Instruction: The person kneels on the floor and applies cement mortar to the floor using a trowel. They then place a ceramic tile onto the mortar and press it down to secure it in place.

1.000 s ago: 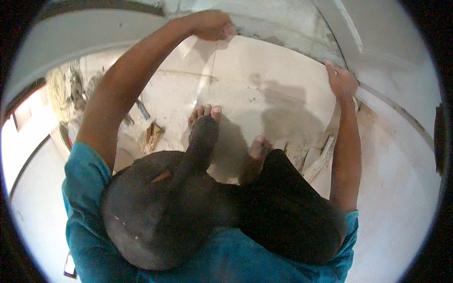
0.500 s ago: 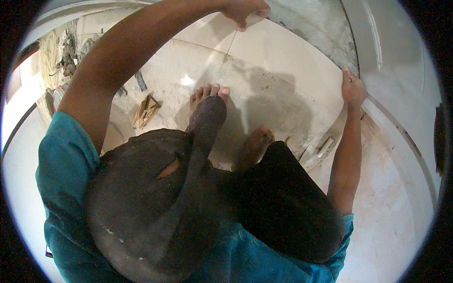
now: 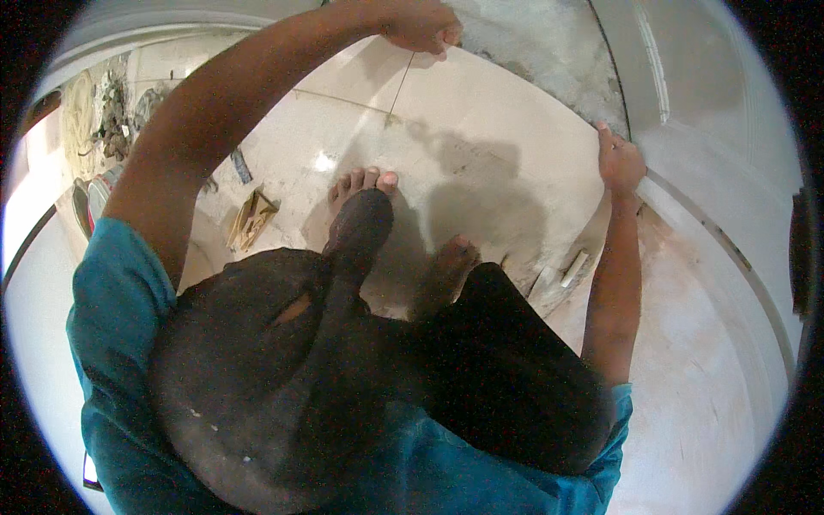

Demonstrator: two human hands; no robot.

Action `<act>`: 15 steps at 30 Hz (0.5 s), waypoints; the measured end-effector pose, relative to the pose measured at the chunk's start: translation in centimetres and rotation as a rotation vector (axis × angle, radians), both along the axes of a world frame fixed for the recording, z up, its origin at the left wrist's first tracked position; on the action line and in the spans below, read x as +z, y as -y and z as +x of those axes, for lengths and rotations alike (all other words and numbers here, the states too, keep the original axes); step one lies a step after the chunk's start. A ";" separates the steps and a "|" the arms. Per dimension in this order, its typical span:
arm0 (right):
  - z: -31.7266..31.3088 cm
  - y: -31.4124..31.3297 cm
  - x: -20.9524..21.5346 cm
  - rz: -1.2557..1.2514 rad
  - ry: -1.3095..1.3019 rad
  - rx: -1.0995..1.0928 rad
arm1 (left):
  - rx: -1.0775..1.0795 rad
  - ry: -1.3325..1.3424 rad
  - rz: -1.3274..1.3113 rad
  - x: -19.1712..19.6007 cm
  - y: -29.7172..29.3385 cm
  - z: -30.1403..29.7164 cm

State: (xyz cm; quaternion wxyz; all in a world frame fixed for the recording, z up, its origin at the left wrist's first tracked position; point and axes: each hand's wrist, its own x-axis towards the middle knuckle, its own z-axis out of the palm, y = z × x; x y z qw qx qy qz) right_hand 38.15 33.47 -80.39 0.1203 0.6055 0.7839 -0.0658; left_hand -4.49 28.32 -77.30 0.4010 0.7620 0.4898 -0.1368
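A large pale floor tile (image 3: 481,154) fills the upper middle of the frame. The left hand (image 3: 421,24) grips its top edge, fingers curled; the right hand (image 3: 620,161) clasps its right edge. 2 bare feet (image 3: 365,184) stand on it.

Bare feet (image 3: 365,184) are blocking the tile's (image 3: 481,163) centre; tools (image 3: 251,219) are cluttering the floor at nine o'clock, while the tile's twelve o'clock stretch is lying open.
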 end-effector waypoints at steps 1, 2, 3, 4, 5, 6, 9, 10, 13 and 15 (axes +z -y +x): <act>0.2 -0.2 -0.1 0.010 0.024 -0.010 | 0.002 0.010 -0.034 -0.1 -0.2 0.1; 0.3 -0.3 -0.2 -0.010 0.011 0.000 | 0.005 0.020 -0.069 -0.2 -0.2 0.0; 0.5 -0.4 -0.2 -0.031 -0.003 0.009 | 0.026 0.059 -0.018 -0.1 -0.3 0.0; 0.5 -0.5 -0.1 -0.048 -0.002 0.017 | 0.046 0.100 0.032 0.0 0.1 -0.2; 0.6 -0.6 0.0 -0.042 -0.024 0.029 | 0.069 0.124 0.066 0.3 0.4 -0.4; 0.5 -0.6 0.3 -0.034 -0.029 0.037 | 0.108 0.159 0.246 0.7 1.0 -0.5; -0.7 0.2 2.2 -0.021 -0.073 0.142 | 0.069 0.018 0.247 3.1 2.4 -0.2; -1.5 0.8 3.1 -0.018 -0.091 0.194 | 0.054 -0.040 0.210 4.2 3.2 0.0; -4.6 3.4 6.2 -0.182 -0.086 0.001 | 0.185 -0.104 0.171 7.6 6.6 2.3; -7.3 5.7 8.1 -0.193 -0.155 0.021 | 0.242 -0.084 0.016 9.2 7.5 3.4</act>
